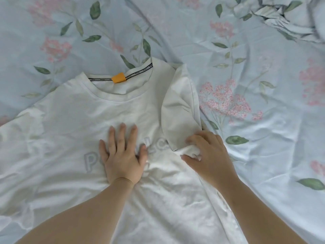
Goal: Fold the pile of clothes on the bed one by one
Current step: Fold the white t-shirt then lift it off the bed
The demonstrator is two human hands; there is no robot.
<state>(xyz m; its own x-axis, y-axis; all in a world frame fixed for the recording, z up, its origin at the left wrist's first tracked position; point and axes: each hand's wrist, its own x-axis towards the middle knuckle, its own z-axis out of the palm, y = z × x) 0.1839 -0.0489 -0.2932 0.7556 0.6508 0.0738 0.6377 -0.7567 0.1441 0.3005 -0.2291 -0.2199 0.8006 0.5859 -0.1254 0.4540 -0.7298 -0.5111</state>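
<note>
A white T-shirt (70, 124) lies face up on the bed, its collar away from me, with an orange tag (118, 77) inside the neck and pale grey lettering across the chest. The shirt's right sleeve (181, 106) is folded inward over the chest. My left hand (122, 155) rests flat on the lettering, fingers spread, holding nothing. My right hand (207, 155) sits at the lower end of the folded sleeve, fingers pinching a small bunch of the white fabric there.
The bed is covered by a light blue sheet (263, 59) printed with pink flowers and green leaves. A rumpled heap of the same fabric (290, 20) lies at the far right corner. The shirt's left sleeve spreads toward the left edge of view.
</note>
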